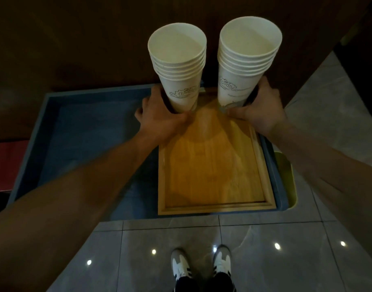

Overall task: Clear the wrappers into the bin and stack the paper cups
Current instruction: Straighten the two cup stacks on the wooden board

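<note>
Two stacks of white paper cups stand upright side by side at the far end of a wooden tray [212, 165]. My left hand [159, 119] grips the base of the left stack [178, 68], which holds several nested cups. My right hand [258, 108] grips the base of the right stack [246, 60], also several cups. Both stacks carry a dark line drawing low on their sides. Whether the stacks rest on the tray or hover just above it is unclear. No wrappers are visible.
The wooden tray lies on the right part of a blue table [86, 133] with a raised rim. A yellow-green bin [286, 173] peeks out at the table's right edge. A dark wall stands behind. Grey tiled floor and my shoes [202, 266] are below.
</note>
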